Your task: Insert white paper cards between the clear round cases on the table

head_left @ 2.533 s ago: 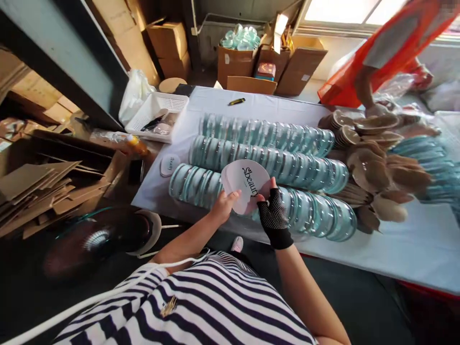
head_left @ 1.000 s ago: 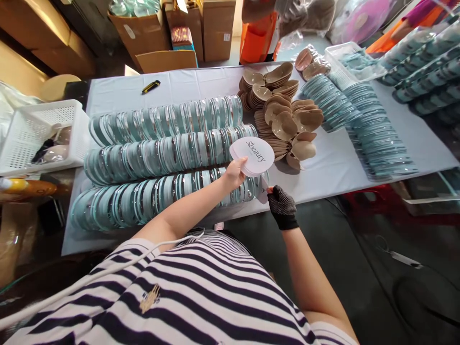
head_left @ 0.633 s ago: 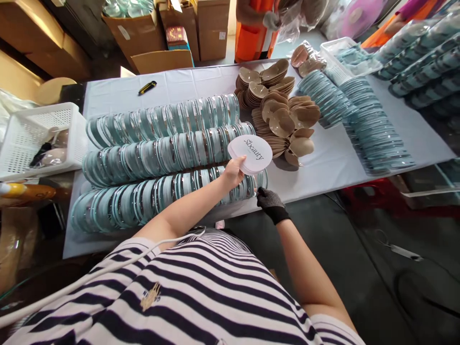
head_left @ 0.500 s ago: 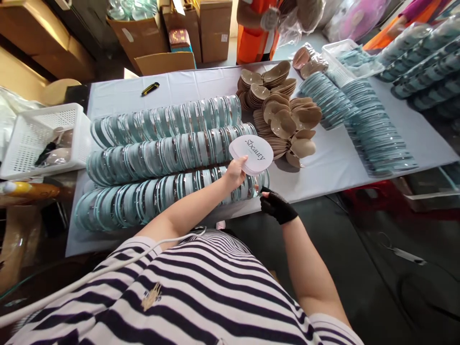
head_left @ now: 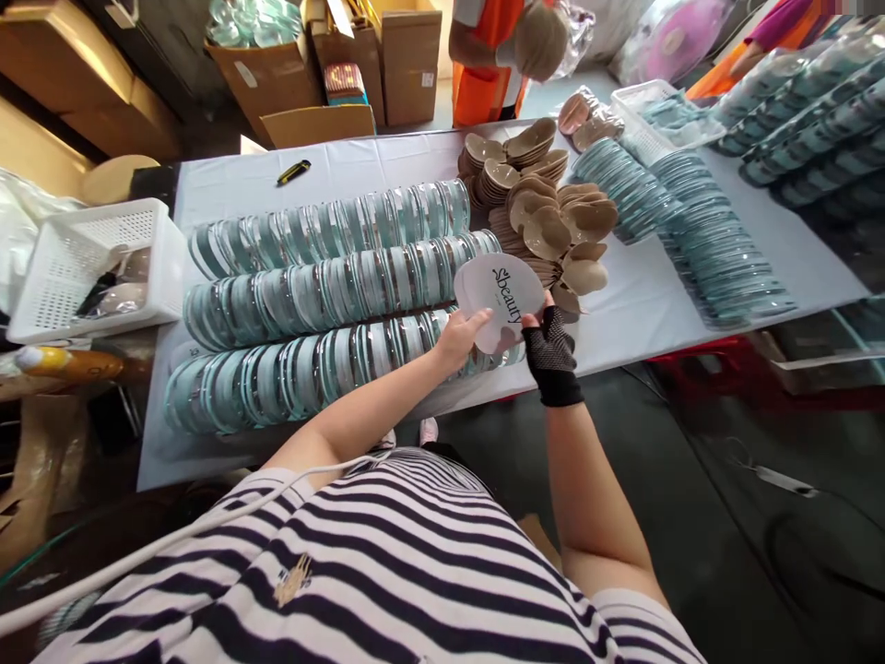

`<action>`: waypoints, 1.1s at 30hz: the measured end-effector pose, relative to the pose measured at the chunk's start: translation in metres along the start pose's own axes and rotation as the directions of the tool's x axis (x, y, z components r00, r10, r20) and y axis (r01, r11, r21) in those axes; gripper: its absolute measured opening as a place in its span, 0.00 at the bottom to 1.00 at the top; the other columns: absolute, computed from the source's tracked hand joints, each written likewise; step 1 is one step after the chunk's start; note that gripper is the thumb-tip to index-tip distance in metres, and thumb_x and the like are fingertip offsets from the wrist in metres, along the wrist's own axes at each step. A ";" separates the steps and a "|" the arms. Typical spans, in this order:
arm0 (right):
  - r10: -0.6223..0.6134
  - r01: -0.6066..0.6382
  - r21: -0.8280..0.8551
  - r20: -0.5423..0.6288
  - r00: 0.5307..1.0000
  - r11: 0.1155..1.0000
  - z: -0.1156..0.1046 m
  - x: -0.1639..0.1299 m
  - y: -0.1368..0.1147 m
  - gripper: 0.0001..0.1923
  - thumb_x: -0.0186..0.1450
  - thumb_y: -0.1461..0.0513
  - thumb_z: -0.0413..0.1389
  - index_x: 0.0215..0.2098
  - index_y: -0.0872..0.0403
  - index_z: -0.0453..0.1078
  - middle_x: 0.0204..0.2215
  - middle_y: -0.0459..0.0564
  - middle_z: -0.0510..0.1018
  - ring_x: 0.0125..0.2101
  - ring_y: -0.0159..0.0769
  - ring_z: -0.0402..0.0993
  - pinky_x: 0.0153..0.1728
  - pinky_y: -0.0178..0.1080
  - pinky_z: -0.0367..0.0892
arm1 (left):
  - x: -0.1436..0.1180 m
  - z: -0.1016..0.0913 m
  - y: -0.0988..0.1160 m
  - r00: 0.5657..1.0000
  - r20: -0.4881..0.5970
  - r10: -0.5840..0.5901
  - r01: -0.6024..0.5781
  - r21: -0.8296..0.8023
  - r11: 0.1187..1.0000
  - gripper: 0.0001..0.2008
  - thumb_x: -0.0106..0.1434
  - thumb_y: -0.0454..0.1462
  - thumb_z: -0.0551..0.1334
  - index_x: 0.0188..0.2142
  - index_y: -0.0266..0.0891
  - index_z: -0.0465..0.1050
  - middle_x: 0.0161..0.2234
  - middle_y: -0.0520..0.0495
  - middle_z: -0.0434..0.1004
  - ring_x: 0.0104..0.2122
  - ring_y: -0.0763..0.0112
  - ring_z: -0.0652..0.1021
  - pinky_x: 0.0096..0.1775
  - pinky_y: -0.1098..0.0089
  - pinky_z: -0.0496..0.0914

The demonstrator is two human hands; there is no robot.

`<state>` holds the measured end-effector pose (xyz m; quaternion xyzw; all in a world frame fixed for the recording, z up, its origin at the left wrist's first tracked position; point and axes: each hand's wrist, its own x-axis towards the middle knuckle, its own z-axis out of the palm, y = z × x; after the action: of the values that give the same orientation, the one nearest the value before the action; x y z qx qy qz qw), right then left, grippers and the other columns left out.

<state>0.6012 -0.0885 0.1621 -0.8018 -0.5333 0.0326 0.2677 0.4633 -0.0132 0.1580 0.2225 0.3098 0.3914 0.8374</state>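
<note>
Left hand (head_left: 462,337) and right hand (head_left: 551,349) pinch card stack (head_left: 499,290).

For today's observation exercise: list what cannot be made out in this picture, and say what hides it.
- Head view: how many white cards the left hand holds; they overlap.
- Right hand fingertips: behind the cards.
- White basket contents: blurred, too small.
- Co-worker: cut off by the top edge.

I stand at a white-covered table (head_left: 643,318) on a dark floor (head_left: 691,480), cardboard boxes (head_left: 407,55) stacked behind it.
</note>
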 end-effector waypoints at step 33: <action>0.226 -0.103 -0.377 0.299 0.927 0.920 0.048 -0.061 -0.016 0.16 0.73 0.57 0.43 0.48 0.57 0.68 0.33 0.54 0.77 0.27 0.31 0.68 0.28 0.34 0.50 | 0.029 -0.026 0.018 0.964 -0.262 -0.034 -0.024 -0.213 0.977 0.15 0.65 0.29 0.60 0.52 0.36 0.73 0.45 0.44 0.82 0.48 0.67 0.80 0.51 0.68 0.74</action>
<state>0.5453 -0.1179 0.1144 -0.8618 -0.4979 0.0952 0.0197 0.4505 0.0240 0.1407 0.0761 0.3754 0.4465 0.8086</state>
